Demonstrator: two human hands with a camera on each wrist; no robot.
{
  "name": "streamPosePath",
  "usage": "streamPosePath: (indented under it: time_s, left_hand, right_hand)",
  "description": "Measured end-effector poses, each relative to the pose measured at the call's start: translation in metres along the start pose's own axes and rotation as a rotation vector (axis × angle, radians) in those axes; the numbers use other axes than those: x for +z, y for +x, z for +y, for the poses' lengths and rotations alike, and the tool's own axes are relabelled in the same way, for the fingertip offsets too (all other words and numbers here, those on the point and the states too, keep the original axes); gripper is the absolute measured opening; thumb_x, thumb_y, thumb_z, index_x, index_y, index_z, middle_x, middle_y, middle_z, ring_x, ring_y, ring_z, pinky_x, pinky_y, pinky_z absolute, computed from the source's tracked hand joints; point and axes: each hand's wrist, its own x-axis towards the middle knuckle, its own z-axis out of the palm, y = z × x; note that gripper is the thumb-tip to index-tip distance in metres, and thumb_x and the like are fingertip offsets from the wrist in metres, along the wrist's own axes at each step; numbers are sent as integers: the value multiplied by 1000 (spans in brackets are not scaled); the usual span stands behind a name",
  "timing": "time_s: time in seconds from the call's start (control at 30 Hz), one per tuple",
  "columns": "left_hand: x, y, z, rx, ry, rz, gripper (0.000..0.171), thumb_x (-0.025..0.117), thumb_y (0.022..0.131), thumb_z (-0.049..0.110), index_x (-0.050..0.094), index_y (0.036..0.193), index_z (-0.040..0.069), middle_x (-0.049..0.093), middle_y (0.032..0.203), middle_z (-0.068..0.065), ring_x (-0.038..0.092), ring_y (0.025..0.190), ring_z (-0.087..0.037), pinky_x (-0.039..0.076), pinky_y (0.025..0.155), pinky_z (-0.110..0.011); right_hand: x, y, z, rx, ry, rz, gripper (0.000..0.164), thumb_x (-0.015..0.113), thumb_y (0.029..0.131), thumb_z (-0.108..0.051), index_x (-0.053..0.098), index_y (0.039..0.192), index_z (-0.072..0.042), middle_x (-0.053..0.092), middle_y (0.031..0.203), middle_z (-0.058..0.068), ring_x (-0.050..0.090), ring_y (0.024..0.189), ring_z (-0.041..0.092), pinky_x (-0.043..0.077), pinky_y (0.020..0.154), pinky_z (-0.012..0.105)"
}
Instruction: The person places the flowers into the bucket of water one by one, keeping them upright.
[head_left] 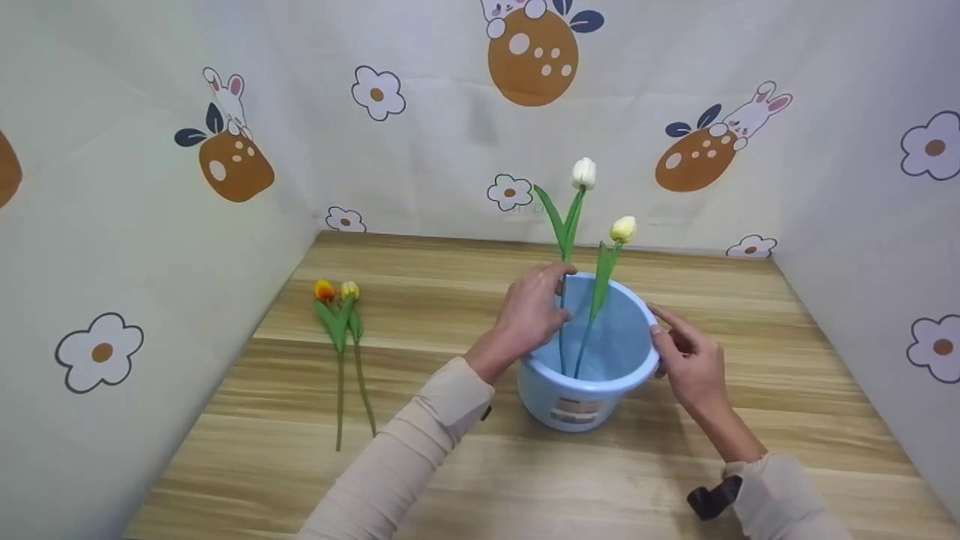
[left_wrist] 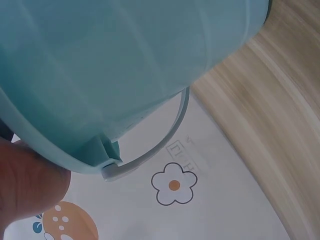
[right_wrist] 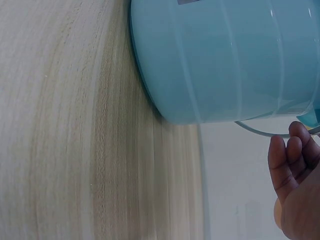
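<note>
A light blue bucket stands upright on the wooden table. Inside it lean a white tulip and a pale yellow tulip, both with green leaves and thin stems reaching the bottom. Over the left side of the rim, my left hand pinches the white tulip's stem between thumb and fingers. At the right side, my right hand grips the bucket's rim, thumb on the edge and fingers outside. The left wrist view shows the bucket's curved handle hanging by the outer wall.
To the left on the table lie an orange tulip and a yellow tulip, side by side with their stems toward me. Cloth walls printed with rabbits, oranges and flowers enclose the back and both sides.
</note>
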Motion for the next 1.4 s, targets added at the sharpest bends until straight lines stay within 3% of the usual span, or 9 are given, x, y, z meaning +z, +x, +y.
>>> streamPosePath:
  time_s: [0.2,0.6,0.8,0.9,1.13,1.4]
  left_hand:
    - [2,0,-2,35,14,-2,59,76,76,-1,56,130,13,63,105,-2,58,92,-13,52,76,-25]
    - [5,2,1,9,33,-78,57,74,77,-3,55,129,12,63,109,-4,57,95,-13,53,82,-27]
    - [5,3,2,-6,41,-115,56,73,78,-3,55,129,12,62,106,-4,56,90,-12,54,78,-26]
    - [6,4,3,-8,52,-130,54,73,79,-2,55,128,11,61,106,-3,57,90,-12,54,79,-27]
    - [8,6,3,29,147,-129,51,74,79,3,57,126,10,63,113,-4,57,97,-14,52,88,-31]
    - [8,10,5,46,145,-143,50,73,78,3,57,125,11,63,113,-3,55,96,-14,51,89,-31]
  right_hand:
    - [2,1,1,-31,25,19,28,60,92,-9,67,119,-5,60,60,2,56,47,31,49,41,25]
    - [1,0,1,5,-7,11,29,59,93,-12,66,121,-8,58,60,4,56,50,31,50,43,26]
    - [1,0,1,14,-11,5,29,59,94,-14,66,122,-9,59,62,4,57,53,34,51,44,26]
    - [1,0,1,0,-3,6,29,59,94,-13,66,122,-8,59,62,4,57,52,33,50,43,26]
    - [2,0,2,-13,24,9,29,60,92,-11,66,121,-6,60,61,3,54,45,13,50,42,26]
    - [2,0,1,9,5,17,29,59,93,-12,67,120,-9,59,61,4,55,47,18,50,43,26]
